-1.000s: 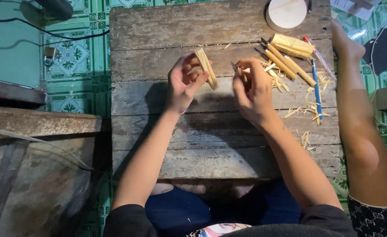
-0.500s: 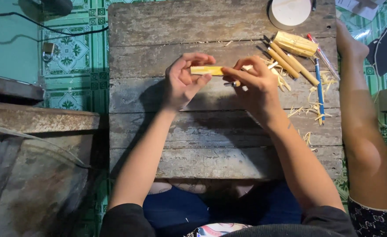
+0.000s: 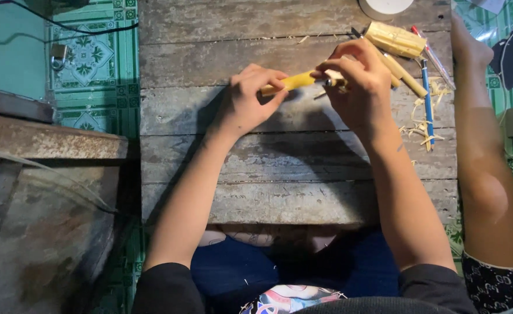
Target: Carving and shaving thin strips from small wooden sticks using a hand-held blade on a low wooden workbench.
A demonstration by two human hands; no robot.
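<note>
A short yellow bamboo stick (image 3: 294,81) lies level between my hands above the wooden plank table (image 3: 280,157). My left hand (image 3: 250,100) pinches its left end. My right hand (image 3: 355,87) closes over its right end and also grips a small tool whose metal part (image 3: 333,83) barely shows between the fingers. What kind of tool it is I cannot tell.
Several cut bamboo pieces (image 3: 395,39), a blue pen (image 3: 426,100) and pale shavings (image 3: 422,128) lie at the table's right. A white round lid (image 3: 384,7) sits at the far edge. Another person's bare leg (image 3: 483,145) rests along the right side. A rusty metal surface (image 3: 47,139) is left.
The bamboo stick turned from upright in my left hand to level, and both hands came together on it. My right hand now covers its right end.
</note>
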